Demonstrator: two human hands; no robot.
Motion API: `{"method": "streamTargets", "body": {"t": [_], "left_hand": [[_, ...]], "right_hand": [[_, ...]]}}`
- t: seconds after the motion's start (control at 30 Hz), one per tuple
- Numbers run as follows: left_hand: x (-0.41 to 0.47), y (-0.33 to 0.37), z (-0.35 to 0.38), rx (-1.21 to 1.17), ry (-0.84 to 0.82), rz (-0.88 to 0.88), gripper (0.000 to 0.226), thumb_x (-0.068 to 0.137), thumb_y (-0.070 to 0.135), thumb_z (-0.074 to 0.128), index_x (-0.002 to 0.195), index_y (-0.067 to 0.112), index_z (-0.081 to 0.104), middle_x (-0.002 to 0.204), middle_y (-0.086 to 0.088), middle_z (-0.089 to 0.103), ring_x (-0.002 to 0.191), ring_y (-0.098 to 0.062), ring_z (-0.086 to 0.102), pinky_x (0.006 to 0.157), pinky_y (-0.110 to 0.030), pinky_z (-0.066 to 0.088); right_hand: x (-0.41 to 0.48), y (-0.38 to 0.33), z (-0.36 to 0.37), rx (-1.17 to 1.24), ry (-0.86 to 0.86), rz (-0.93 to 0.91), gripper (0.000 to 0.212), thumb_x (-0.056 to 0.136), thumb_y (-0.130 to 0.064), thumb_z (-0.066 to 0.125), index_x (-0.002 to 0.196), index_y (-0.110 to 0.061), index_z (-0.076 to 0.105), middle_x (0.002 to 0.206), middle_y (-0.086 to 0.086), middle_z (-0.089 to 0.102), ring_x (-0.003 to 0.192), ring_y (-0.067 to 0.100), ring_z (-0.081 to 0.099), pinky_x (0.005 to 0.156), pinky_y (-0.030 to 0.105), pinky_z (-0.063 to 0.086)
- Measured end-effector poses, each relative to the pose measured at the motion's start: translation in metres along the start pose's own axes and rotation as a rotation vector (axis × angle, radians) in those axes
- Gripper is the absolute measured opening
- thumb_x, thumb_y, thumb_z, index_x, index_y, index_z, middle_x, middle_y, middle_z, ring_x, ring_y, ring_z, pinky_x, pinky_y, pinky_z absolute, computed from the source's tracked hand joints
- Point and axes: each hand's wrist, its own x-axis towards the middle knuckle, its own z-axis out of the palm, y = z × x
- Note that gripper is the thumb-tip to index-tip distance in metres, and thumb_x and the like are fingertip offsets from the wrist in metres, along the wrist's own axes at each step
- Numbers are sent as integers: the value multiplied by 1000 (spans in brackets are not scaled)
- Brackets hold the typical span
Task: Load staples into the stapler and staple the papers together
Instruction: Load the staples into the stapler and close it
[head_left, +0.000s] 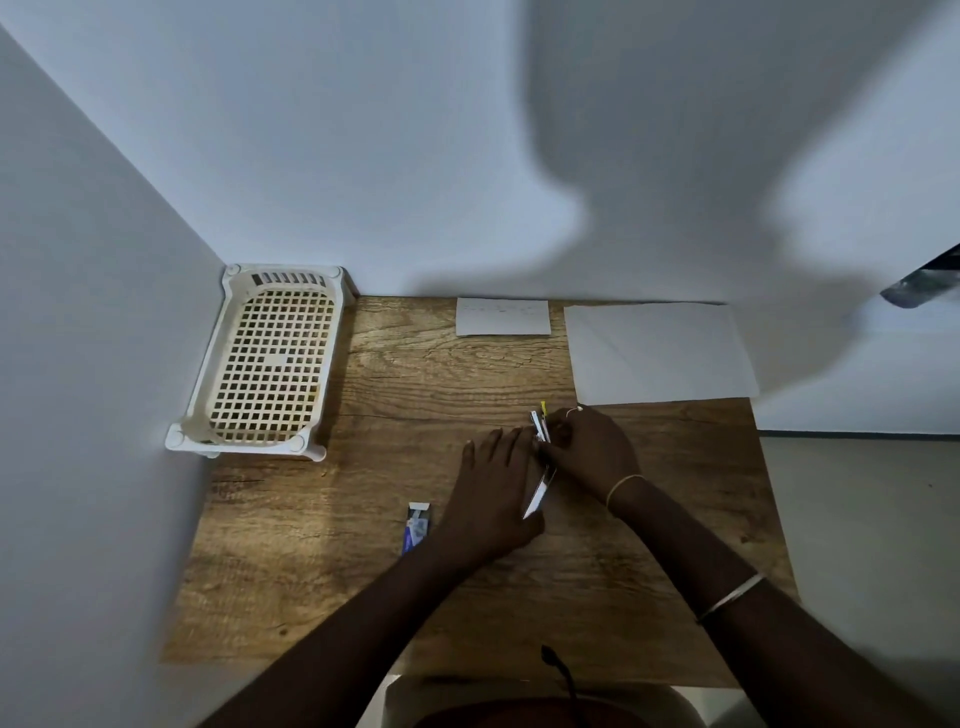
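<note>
Both hands meet at the middle of the wooden table (363, 597) around a small stapler (540, 428), which shows metal parts and a yellow tip. My left hand (493, 493) grips its lower body; a white metal strip (536, 501) sticks out beneath the palm. My right hand (592, 447) pinches the stapler's upper end. Most of the stapler is hidden by the fingers. A blue and white staple box (417, 527) lies open-ended to the left of my left wrist. A sheet of white papers (660, 353) lies at the back right.
A white plastic lattice tray (270, 364) stands at the back left against the wall. A small white card (503, 317) lies at the back edge. Walls close the left and the back; the table's right edge drops to the floor.
</note>
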Motion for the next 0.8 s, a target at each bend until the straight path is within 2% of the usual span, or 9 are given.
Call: {"method": "streamTargets", "body": {"t": [0.17, 0.3, 0.5, 0.6, 0.8], "left_hand": [[5, -12, -2, 5, -2, 35, 107, 77, 41, 70, 161, 14, 9, 166, -7, 24, 154, -32, 19, 123, -56, 18], [11, -23, -5, -58, 29, 48, 106, 79, 42, 74, 161, 19, 10, 167, -4, 26, 154, -31, 20, 122, -54, 22], [14, -30, -2, -104, 37, 76, 97, 83, 45, 73, 160, 24, 19, 152, -1, 51, 147, -27, 35, 119, -43, 32], [16, -32, -1, -98, 44, 81, 94, 81, 46, 72, 159, 25, 24, 140, 3, 62, 137, -25, 45, 112, -40, 40], [17, -33, -1, -66, 66, 121, 89, 82, 50, 72, 157, 26, 30, 135, 7, 64, 130, -21, 50, 104, -39, 41]], "right_hand": [[-7, 2, -1, -20, -19, -23, 26, 81, -39, 73, 106, -30, 75, 100, -2, 71, 95, 18, 67, 77, 29, 49], [-11, 6, 0, -60, -67, -46, 29, 82, -40, 70, 110, -34, 74, 102, -3, 70, 95, 17, 68, 75, 29, 51], [-16, 6, -2, -146, -126, -93, 32, 86, -28, 68, 117, -36, 72, 110, -1, 67, 100, 20, 66, 83, 32, 55], [-18, 6, -1, -176, -135, -110, 32, 87, -29, 68, 118, -36, 72, 111, 0, 64, 100, 21, 65, 82, 32, 55], [-23, 4, -1, -212, -109, -110, 31, 89, -38, 66, 120, -35, 70, 110, 1, 60, 102, 22, 63, 79, 33, 50]]}}
